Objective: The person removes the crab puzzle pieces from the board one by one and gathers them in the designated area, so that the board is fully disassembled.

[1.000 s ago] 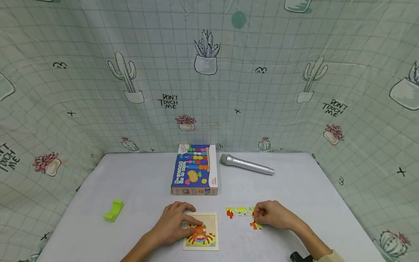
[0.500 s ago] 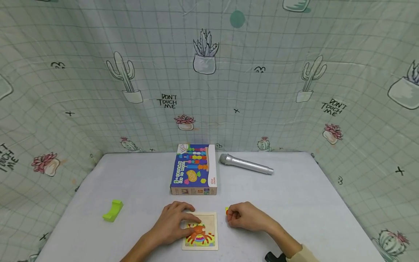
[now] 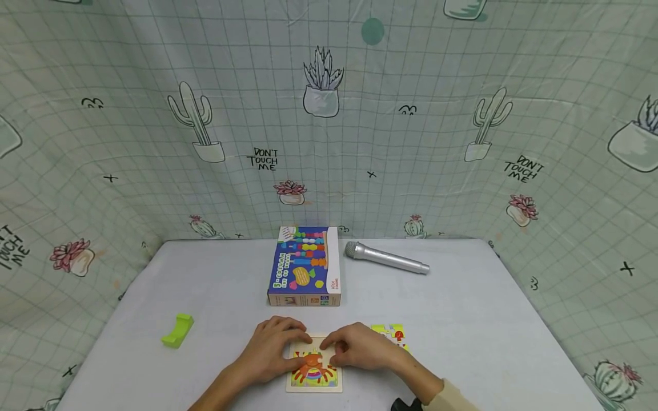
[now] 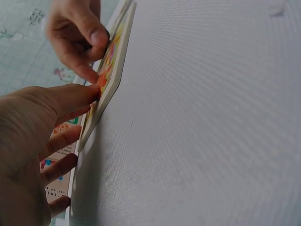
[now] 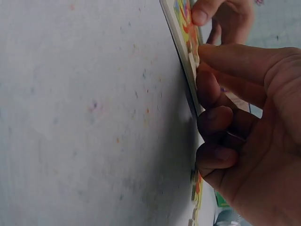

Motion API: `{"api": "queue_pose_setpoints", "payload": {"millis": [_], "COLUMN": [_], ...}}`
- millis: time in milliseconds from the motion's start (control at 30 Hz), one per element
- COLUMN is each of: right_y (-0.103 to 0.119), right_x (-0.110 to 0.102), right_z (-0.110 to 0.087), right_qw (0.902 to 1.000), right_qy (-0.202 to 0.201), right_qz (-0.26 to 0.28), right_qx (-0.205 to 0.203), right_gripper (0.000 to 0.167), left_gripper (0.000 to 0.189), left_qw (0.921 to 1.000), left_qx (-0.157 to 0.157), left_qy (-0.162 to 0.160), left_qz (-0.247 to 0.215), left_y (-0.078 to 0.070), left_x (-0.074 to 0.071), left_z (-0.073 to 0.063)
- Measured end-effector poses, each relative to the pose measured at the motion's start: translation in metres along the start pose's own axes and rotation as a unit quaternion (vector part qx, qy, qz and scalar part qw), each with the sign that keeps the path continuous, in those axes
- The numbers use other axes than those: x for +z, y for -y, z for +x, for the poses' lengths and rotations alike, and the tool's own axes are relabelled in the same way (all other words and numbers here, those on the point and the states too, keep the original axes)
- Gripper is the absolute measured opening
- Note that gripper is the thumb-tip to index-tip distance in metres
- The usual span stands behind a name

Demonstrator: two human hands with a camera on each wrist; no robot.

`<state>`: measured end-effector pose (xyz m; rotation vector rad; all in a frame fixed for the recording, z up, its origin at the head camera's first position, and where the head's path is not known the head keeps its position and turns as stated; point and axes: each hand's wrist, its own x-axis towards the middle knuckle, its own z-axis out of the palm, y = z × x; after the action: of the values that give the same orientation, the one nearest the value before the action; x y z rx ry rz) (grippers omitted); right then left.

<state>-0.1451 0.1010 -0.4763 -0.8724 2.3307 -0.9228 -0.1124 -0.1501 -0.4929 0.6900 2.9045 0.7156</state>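
Observation:
A square wooden jigsaw puzzle board (image 3: 315, 390) with an orange crab picture lies on the table, its upper part bare wood. My left hand (image 3: 272, 349) holds the board's left side, the thumb on the crab and the other fingers spread along the edge. Over the upper right of the board, my right hand (image 3: 362, 347) pinches a puzzle piece (image 5: 193, 63) with thumb and fingers; the piece is mostly hidden. More yellow and red puzzle pieces (image 3: 398, 332) lie on the table just past the right hand, which partly covers them.
Behind the board stands a blue toy box (image 3: 304, 265). A silver microphone (image 3: 388, 258) lies to its right. A lime-green curved block (image 3: 178, 330) sits on the left of the white table (image 3: 221, 279). A patterned curtain (image 3: 329, 142) hangs behind.
My right hand has moved left from the loose pieces to the board, and the leftmost loose piece has gone from its spot. The left hand has stayed on the board.

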Motion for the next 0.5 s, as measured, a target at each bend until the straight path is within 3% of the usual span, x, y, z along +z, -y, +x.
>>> {"api": "queue_pose_setpoints", "payload": {"millis": [167,500], "right_y": [0.0040,0.0077], "right_x": [0.0027,0.0042], "right_z": [0.0014,0.0044], "right_qw": [0.9997,0.9996], "right_qy": [0.015,0.022], "right_qz": [-0.009,0.019], "right_qx": [-0.017,-0.004], "right_gripper": [0.025,0.022], "left_gripper": [0.030,0.029], "left_qw": [1.0000,1.0000], "left_qx": [-0.001,-0.008], "left_qy": [0.003,0.006], "left_qz": [0.001,0.000], "left_y": [0.0005,-0.0003], "left_x": [-0.0001,-0.0017], "left_z": [0.0001,0.0006]}}
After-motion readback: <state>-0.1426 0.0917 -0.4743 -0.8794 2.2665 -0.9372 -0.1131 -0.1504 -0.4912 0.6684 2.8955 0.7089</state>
